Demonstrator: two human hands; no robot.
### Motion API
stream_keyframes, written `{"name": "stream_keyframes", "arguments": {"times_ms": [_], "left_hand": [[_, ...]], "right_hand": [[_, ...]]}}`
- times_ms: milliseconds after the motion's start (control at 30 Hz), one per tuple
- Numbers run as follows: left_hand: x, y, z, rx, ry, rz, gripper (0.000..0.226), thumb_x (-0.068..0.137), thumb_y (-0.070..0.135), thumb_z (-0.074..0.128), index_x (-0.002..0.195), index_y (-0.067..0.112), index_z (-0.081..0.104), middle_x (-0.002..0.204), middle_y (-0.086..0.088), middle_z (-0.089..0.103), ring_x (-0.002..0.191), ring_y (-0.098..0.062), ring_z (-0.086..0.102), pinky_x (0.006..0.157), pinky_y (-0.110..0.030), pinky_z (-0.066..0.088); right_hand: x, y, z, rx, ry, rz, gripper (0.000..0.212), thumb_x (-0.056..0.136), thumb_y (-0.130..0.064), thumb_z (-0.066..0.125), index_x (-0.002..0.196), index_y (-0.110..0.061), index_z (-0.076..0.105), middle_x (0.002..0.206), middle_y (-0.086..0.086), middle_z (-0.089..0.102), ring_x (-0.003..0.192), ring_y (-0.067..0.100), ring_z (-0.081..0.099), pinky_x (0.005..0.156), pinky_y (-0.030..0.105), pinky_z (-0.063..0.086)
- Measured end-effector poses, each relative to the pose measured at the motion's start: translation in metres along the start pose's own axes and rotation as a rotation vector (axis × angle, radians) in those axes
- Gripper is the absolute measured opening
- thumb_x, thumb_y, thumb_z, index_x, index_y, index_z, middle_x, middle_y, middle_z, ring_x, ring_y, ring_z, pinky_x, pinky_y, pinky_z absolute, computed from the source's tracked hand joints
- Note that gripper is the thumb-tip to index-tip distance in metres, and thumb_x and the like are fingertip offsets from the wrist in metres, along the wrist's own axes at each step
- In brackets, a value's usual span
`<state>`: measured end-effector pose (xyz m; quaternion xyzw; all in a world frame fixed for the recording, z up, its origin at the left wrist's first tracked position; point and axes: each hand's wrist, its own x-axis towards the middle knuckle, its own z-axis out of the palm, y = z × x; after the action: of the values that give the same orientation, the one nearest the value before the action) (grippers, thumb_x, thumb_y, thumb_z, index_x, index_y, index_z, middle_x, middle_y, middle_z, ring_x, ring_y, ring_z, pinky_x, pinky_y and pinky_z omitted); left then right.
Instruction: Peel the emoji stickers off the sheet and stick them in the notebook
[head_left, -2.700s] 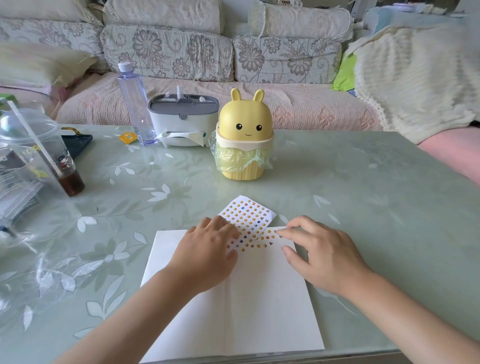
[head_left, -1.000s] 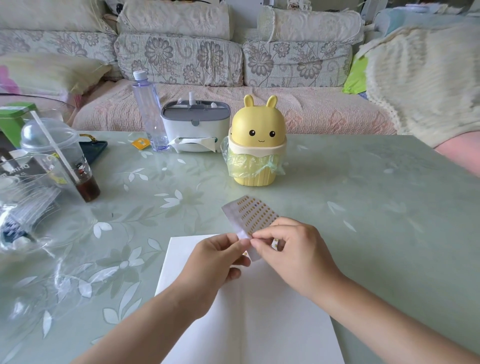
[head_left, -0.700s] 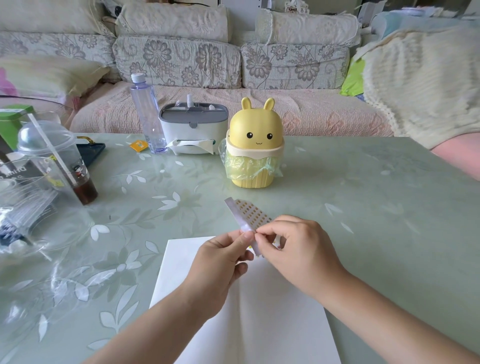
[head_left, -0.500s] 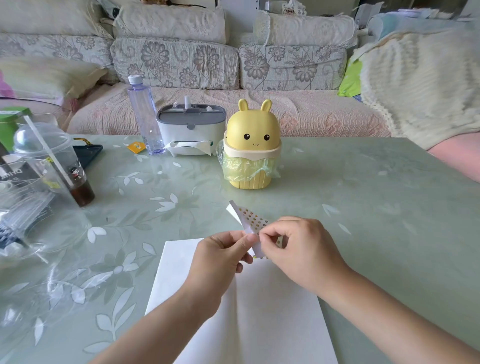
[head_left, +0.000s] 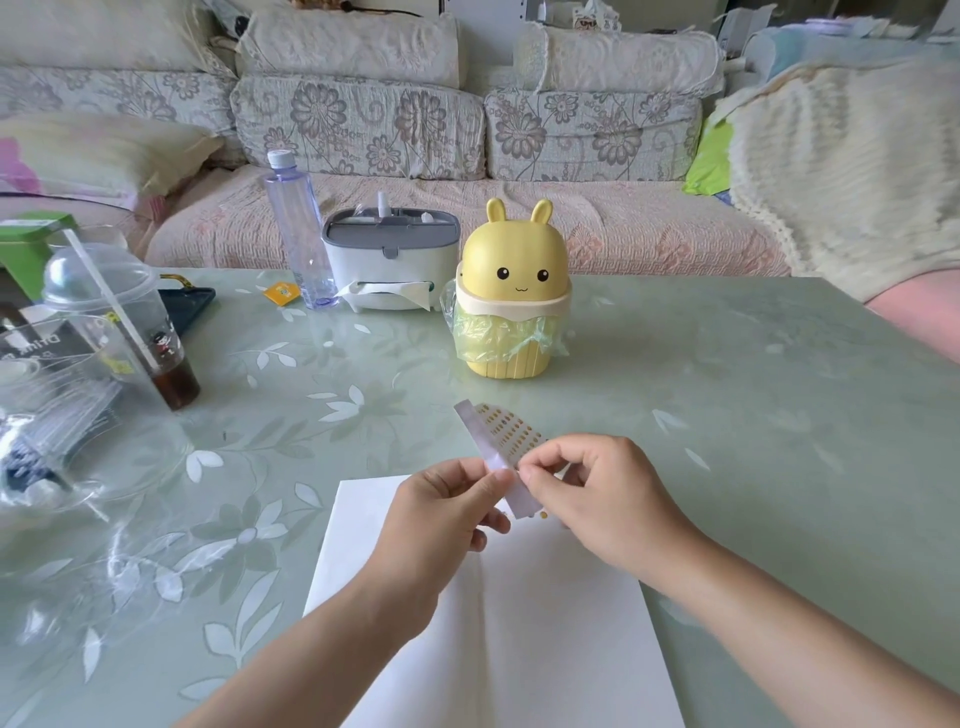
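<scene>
The emoji sticker sheet (head_left: 501, 431) is lifted off the table and curled, its white back towards me and rows of small yellow stickers showing on the far side. My left hand (head_left: 441, 512) pinches its near edge between thumb and forefinger. My right hand (head_left: 597, 493) pinches at the same edge from the right, fingers curled; whether a sticker is between them is too small to tell. The open notebook (head_left: 519, 623), with blank white pages, lies flat below both hands.
A yellow bunny-shaped bin (head_left: 511, 291) with a plastic liner stands behind the hands. Further back are a tissue box (head_left: 389, 265) and a water bottle (head_left: 298, 228). At the left stand a lidded cup with a straw (head_left: 119, 317) and clear plastic packaging (head_left: 57, 441).
The sheet was lying on the notebook under both hands; both hands have lifted it and hold it in the air, curling it more edge-on. The hands have stayed close together.
</scene>
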<state>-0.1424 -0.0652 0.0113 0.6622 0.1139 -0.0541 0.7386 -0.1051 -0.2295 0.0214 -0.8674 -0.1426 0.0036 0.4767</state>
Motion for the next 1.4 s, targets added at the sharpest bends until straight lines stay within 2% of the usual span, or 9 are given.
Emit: {"name": "stream_keyframes", "arguments": {"times_ms": [267,400,500,567,667,833,1000,1167,1400], "left_hand": [[-0.001,-0.002,-0.010,0.094,0.040,0.057,0.018,0.096,0.016,0.066,0.078,0.016,0.069,0.063,0.007,0.066,0.061,-0.012,0.060,0.054,-0.018,0.040],[0.002,-0.010,-0.016,0.390,0.181,0.136,0.004,0.092,0.028,0.067,0.094,0.025,0.066,0.081,0.013,0.069,0.061,0.000,0.059,0.051,-0.012,0.042],[0.005,-0.021,-0.024,0.594,0.335,0.294,0.045,0.083,0.034,0.076,0.117,0.034,0.046,0.107,0.018,0.051,0.087,0.001,0.053,0.065,-0.012,0.042],[0.011,-0.025,-0.036,0.821,0.368,0.522,0.055,0.080,0.029,0.078,0.127,0.031,0.048,0.117,0.014,0.044,0.106,-0.006,0.045,0.085,-0.017,0.037],[0.022,-0.024,-0.052,1.080,0.190,0.683,0.035,0.084,0.027,0.071,0.118,0.032,0.066,0.129,0.009,0.052,0.119,-0.015,0.044,0.095,-0.032,0.041],[0.024,-0.032,-0.062,1.192,-0.128,0.573,0.032,0.092,0.028,0.051,0.115,0.033,0.073,0.130,0.011,0.063,0.120,-0.014,0.054,0.100,-0.036,0.046],[0.025,-0.031,-0.065,1.284,-0.070,0.519,0.030,0.101,0.033,0.048,0.124,0.039,0.065,0.136,0.018,0.054,0.126,-0.010,0.046,0.101,-0.027,0.035],[0.028,-0.025,-0.058,1.271,0.051,0.494,0.029,0.099,0.037,0.046,0.124,0.038,0.061,0.131,0.016,0.051,0.124,-0.009,0.041,0.101,-0.023,0.030],[0.030,-0.031,-0.029,1.373,-0.081,0.545,0.035,0.099,0.043,0.045,0.132,0.038,0.055,0.141,0.017,0.044,0.132,-0.010,0.037,0.104,-0.025,0.028]], "right_hand": [[0.007,-0.004,0.007,0.044,-0.067,0.079,0.016,0.092,-0.022,0.069,0.077,-0.022,0.075,0.059,-0.006,0.065,0.052,0.008,0.055,0.054,0.020,0.047],[0.013,-0.002,0.015,0.080,-0.171,0.193,0.015,0.094,-0.024,0.067,0.083,-0.018,0.074,0.069,-0.002,0.069,0.053,0.009,0.059,0.046,0.013,0.040],[0.017,0.000,0.025,0.020,-0.196,0.176,0.018,0.095,-0.024,0.066,0.078,-0.021,0.073,0.075,0.000,0.072,0.052,0.009,0.059,0.051,0.018,0.047],[0.020,0.001,0.031,-0.038,-0.215,0.170,0.020,0.095,-0.026,0.065,0.077,-0.023,0.072,0.075,0.000,0.073,0.051,0.006,0.057,0.057,0.024,0.051],[0.020,0.004,0.038,-0.127,-0.297,0.179,0.019,0.094,-0.032,0.064,0.078,-0.024,0.070,0.071,-0.007,0.070,0.053,0.003,0.056,0.059,0.027,0.049],[0.023,0.010,0.047,-0.175,-0.378,0.268,0.024,0.083,-0.041,0.061,0.078,-0.018,0.068,0.064,-0.007,0.060,0.057,0.013,0.050,0.059,0.031,0.044],[0.023,0.006,0.041,-0.096,-0.279,0.304,0.026,0.093,-0.027,0.063,0.072,-0.012,0.066,0.057,-0.002,0.059,0.048,0.010,0.053,0.044,0.017,0.038],[0.024,0.015,0.008,-0.154,-0.013,0.215,0.018,0.089,-0.022,0.066,0.072,-0.023,0.072,0.056,-0.007,0.066,0.048,0.008,0.060,0.047,0.018,0.042],[0.005,0.056,-0.022,-0.240,0.048,0.180,0.017,0.089,-0.024,0.070,0.074,-0.030,0.074,0.069,-0.016,0.070,0.053,0.004,0.062,0.058,0.018,0.046]]}}
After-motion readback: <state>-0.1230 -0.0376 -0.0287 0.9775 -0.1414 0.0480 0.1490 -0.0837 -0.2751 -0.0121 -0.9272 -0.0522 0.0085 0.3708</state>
